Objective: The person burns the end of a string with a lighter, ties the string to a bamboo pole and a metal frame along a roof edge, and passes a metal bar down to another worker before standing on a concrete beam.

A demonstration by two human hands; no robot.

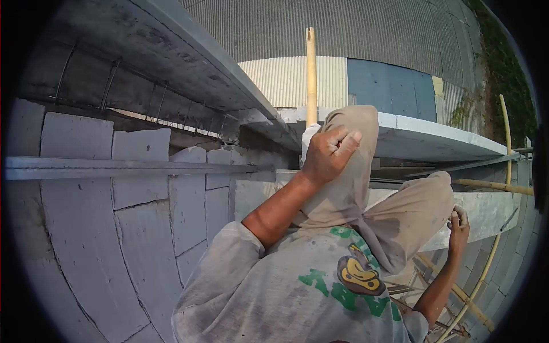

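My left hand (331,153) lies on my raised left knee, clad in dusty beige trousers (337,194). Its fingers are curled in with the thumb alongside, and no object shows in it. Beside my bent right knee is my right hand (458,224), fingers curled near the cloth. I make out nothing in that hand, though its palm is hidden. Below my knees runs a pale block ledge (486,208).
A grey block wall (86,217) fills the left, crossed by a metal bar (131,167). Above it juts a concrete slab (171,51) with steel rebar underneath. A bamboo pole (311,74) stands ahead. Bamboo scaffolding (486,266) lies at right, over a drop. Corrugated roofs (354,28) lie beyond.
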